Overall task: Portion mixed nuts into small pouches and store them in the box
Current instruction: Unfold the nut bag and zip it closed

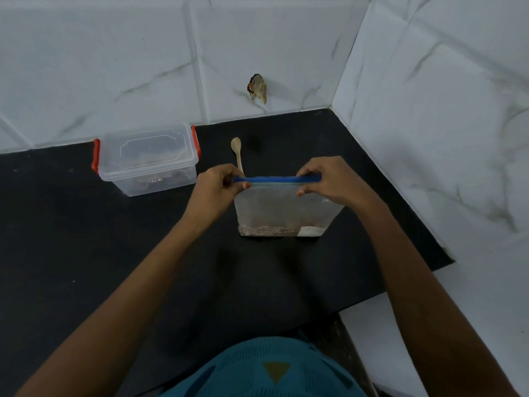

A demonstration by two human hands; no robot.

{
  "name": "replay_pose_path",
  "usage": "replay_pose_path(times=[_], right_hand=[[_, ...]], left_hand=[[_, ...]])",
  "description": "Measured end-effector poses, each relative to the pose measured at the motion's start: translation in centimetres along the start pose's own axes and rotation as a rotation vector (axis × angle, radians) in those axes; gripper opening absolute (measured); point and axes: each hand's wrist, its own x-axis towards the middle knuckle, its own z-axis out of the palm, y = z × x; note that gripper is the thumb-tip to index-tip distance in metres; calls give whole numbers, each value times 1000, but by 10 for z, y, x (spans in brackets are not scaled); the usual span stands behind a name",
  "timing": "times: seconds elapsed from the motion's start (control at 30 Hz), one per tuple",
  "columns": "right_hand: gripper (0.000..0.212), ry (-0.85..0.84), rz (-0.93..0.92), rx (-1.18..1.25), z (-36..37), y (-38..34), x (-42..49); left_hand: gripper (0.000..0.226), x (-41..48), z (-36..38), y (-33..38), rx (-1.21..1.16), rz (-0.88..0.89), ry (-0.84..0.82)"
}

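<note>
Clear plastic zip pouch with a blue seal strip (286,207) stands on the black tabletop (86,239), well apart from the lidded clear plastic box with red latches (148,161) at the back left and just in front of the pale wooden spoon (237,151). The left hand (217,186) pinches the strip's left end and the right hand (329,181) its right end, so each grip is clamped on the seal. Whether the mouth is being sealed or opened I cannot tell. Either way, hold the strip taut and level, work thumb pressure along it end to end, and leave the base resting so the brown mixed nuts (269,229) lie low. The mouth points up; the long axis runs left to right along the strip.
</note>
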Motion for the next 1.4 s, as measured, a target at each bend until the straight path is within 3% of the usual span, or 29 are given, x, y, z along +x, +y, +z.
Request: replay_pose_path(times=[0.2,0.37,0.47,0.6,0.83,1.03,1.17,1.4], right_hand=[[21,32,64,38,-7,14,-12],[21,-26,50,53,-1,17,-15],[24,-45,26,31,-2,19,-16],[25,-60,0,35,-5,22,-16],[27,22,8,141,-3,30,-16],[17,32,-125,140,-1,37,-17],[19,-2,-189,90,2,42,-18],[30,-49,-237,-79,3,43,-24]], left_hand=[[31,0,4,10,229,6,-16],[47,-2,23,30,448,232,74],[38,4,35,45,441,322,-7],[20,13,35,51,317,207,-156],[22,15,35,42,208,272,-225],[18,27,26,37,144,272,-376],[38,27,23,35,249,269,-451],[36,21,27,28,570,373,-401]])
